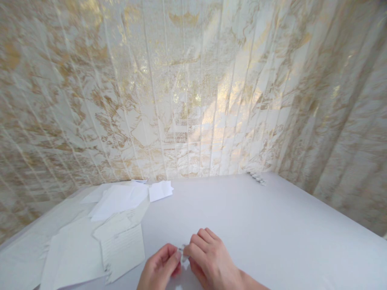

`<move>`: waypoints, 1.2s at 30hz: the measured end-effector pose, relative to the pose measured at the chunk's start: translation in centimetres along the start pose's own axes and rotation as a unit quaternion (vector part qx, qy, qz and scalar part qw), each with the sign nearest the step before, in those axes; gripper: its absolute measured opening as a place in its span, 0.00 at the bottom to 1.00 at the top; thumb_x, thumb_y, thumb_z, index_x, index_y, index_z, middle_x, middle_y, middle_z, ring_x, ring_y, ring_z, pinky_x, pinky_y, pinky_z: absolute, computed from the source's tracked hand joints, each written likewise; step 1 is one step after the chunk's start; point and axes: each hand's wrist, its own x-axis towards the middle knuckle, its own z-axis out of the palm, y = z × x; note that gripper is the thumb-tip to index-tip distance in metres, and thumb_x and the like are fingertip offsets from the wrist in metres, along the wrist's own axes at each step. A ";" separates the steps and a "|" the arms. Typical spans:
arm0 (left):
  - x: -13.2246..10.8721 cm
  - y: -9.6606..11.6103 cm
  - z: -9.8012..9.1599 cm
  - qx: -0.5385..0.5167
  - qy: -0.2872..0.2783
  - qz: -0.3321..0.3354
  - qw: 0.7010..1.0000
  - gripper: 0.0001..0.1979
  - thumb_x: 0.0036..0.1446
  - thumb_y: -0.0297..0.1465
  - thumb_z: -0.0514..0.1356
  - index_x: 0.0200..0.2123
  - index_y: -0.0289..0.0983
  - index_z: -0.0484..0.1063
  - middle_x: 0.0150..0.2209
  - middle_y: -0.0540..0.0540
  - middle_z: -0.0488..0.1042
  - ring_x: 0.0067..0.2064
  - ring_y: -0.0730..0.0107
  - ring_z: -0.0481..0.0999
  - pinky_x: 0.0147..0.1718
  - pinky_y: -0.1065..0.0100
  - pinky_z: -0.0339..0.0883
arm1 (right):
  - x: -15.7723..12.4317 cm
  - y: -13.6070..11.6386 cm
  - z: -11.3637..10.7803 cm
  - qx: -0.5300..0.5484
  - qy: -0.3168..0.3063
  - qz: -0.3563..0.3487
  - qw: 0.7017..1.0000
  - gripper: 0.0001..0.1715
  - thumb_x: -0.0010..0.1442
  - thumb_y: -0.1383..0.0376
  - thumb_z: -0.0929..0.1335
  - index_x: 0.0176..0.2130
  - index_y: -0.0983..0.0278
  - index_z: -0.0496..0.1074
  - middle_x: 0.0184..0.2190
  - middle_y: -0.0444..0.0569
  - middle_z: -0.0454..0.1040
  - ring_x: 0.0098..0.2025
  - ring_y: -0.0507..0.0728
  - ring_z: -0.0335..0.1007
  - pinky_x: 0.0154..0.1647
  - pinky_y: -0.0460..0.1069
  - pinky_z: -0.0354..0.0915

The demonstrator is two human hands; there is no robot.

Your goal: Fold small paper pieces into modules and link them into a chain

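Note:
My left hand (163,264), at the front of the table, pinches a small grey-white piece (183,253) between thumb and forefinger. From the other side my right hand (208,257) has its fingers curled over the same piece. Only a bit of it shows in the gap between the hands, with some darker marks, and its exact kind is too small and blurred to make out. Both hands are close together, low over the white tabletop (229,213).
Loose sheets of paper (75,249) overlap on the left side, among them a lined sheet with a torn edge (125,249). A small stack of white paper (160,191) lies at the back. Several small folded grey-white pieces (256,178) sit in a row at the back right. A patterned curtain (187,100) hangs behind the table.

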 end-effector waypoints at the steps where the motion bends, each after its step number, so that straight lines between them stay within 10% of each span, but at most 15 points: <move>1: 0.2 0.0 -0.3 -0.008 -0.002 -0.011 1.000 0.24 0.49 0.53 0.64 0.21 0.39 0.65 0.20 0.55 0.64 0.27 0.69 0.61 0.31 0.69 0.56 | 0.0 0.0 0.0 0.038 -0.001 0.007 0.999 0.10 0.62 0.73 0.59 0.39 0.62 0.67 0.28 0.48 0.70 0.30 0.57 0.61 0.32 0.50 0.58; 11: 0.9 0.3 -1.0 0.018 -0.084 -0.027 0.996 0.23 0.51 0.53 0.62 0.24 0.38 0.67 0.20 0.54 0.67 0.25 0.71 0.63 0.30 0.69 0.56 | -0.6 0.9 0.2 0.367 -0.005 0.124 0.922 0.10 0.65 0.61 0.68 0.35 0.63 0.75 0.33 0.48 0.72 0.36 0.54 0.69 0.39 0.47 0.66; 21: 1.3 -0.3 -1.4 0.041 -0.096 -0.024 0.994 0.28 0.48 0.58 0.63 0.25 0.36 0.71 0.19 0.51 0.71 0.23 0.72 0.67 0.28 0.70 0.60 | -0.7 0.4 0.8 0.445 -0.024 0.290 0.847 0.19 0.58 0.52 0.72 0.29 0.65 0.72 0.25 0.44 0.69 0.29 0.53 0.64 0.33 0.48 0.60; 36: 0.1 0.6 -0.1 0.076 -0.089 -0.004 0.993 0.30 0.48 0.61 0.60 0.25 0.38 0.66 0.22 0.54 0.64 0.26 0.71 0.63 0.28 0.70 0.56 | -0.4 0.2 0.8 0.526 -0.012 0.308 0.792 0.20 0.59 0.50 0.71 0.36 0.63 0.66 0.24 0.40 0.67 0.27 0.52 0.62 0.34 0.48 0.57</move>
